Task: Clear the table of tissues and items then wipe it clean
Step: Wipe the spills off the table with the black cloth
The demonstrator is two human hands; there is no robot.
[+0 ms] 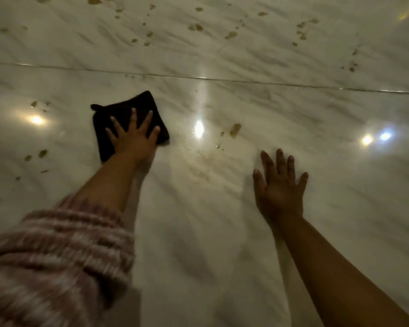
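Note:
A glossy white marble table point(222, 208) fills the view. A folded black cloth point(128, 107) lies flat on it at centre left. My left hand point(134, 138) presses down on the cloth with fingers spread straight. My right hand point(280, 185) lies flat on the bare marble to the right, fingers spread, holding nothing. Brown stains dot the surface: one blotch point(235, 130) sits just right of the cloth, and others point(43, 153) lie to its left.
Several more brown spots point(196, 27) scatter across the far half of the table, beyond a seam point(246, 80) running left to right. Ceiling lights reflect as bright spots point(198, 128) on the marble. A pink knitted sleeve point(57, 256) covers my left forearm.

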